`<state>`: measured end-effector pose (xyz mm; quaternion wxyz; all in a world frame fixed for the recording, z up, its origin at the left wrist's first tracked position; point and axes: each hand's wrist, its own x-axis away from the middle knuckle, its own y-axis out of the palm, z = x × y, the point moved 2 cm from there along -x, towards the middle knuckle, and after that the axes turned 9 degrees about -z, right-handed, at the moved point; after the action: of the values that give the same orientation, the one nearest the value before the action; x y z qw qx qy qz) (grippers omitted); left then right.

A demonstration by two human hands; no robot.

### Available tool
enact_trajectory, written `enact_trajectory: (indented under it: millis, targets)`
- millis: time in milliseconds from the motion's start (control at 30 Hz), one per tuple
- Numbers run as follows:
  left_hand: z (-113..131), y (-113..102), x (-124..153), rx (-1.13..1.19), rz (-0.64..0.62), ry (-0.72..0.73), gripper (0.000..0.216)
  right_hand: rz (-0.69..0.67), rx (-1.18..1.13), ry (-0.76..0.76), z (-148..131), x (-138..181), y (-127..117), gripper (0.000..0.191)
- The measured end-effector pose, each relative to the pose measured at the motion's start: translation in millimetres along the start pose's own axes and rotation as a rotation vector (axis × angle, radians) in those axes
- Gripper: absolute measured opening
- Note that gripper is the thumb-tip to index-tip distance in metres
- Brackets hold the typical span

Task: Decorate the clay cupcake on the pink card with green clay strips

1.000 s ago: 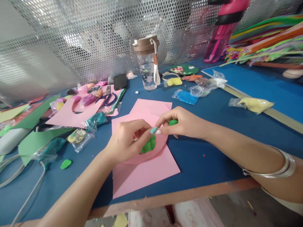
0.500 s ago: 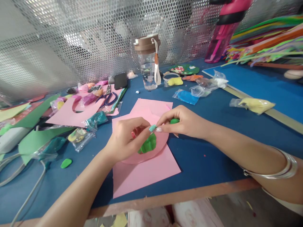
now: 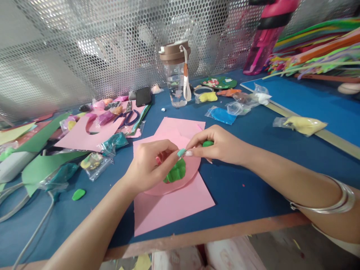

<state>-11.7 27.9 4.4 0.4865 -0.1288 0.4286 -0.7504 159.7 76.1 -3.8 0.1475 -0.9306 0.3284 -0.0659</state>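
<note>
Both hands meet over a pink paper disc (image 3: 194, 165), which lies on a pink sheet (image 3: 171, 213). A flattened green clay patch (image 3: 177, 171) sits on the disc, with some red partly hidden under my left hand's fingers. My left hand (image 3: 152, 163) is closed, thumb pressed to fingertips; what it pinches, if anything, is too small to make out. My right hand (image 3: 216, 144) is closed too, its thumb and fingertip touching the left fingertips. A green clay lump (image 3: 208, 143) shows within its curled fingers.
A clear tumbler (image 3: 177, 80) stands behind the paper. Bagged yellow clay (image 3: 306, 125) and a blue clay packet (image 3: 222, 114) lie to the right. Scissors (image 3: 131, 117), a phone (image 3: 143, 96), a green clay piece (image 3: 78, 194) and a white cable (image 3: 42, 221) lie left.
</note>
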Motion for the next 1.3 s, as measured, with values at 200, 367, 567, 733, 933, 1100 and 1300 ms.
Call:
enact_trajectory:
  millis: [200, 367, 567, 733, 933, 1100, 1300]
  targets:
    - [0.1, -1.7, -1.5, -0.013, 0.003, -0.009, 0.015, 0.014, 0.002, -0.009, -1.6, 0.8, -0.3, 0.013]
    - [2.7, -1.4, -0.4, 0.003, 0.0, 0.037, 0.025, 0.024, -0.023, -0.016, -1.3, 1.6, -0.2, 0.014]
    - [1.2, 2.3, -0.2, -0.013, 0.018, 0.13, 0.026, 0.015, -0.05, 0.038, -0.4, 1.1, -0.1, 0.011]
    - [1.6, 1.0, -0.8, -0.073, 0.078, 0.152, 0.017, 0.007, -0.069, 0.031, 1.0, 0.4, -0.3, 0.011]
    - [4.0, 0.0, -1.1, -0.114, 0.095, 0.151, 0.015, 0.007, -0.087, 0.01, 0.8, 0.2, 0.0, 0.013]
    - [4.1, -0.9, -0.1, -0.131, 0.147, 0.151, 0.013, 0.034, -0.142, 0.028, 0.9, 0.3, 0.5, 0.015]
    - [5.9, -1.5, 1.4, -0.187, 0.229, 0.165, 0.014, 0.015, -0.161, 0.01, 2.7, 0.9, 1.4, 0.023]
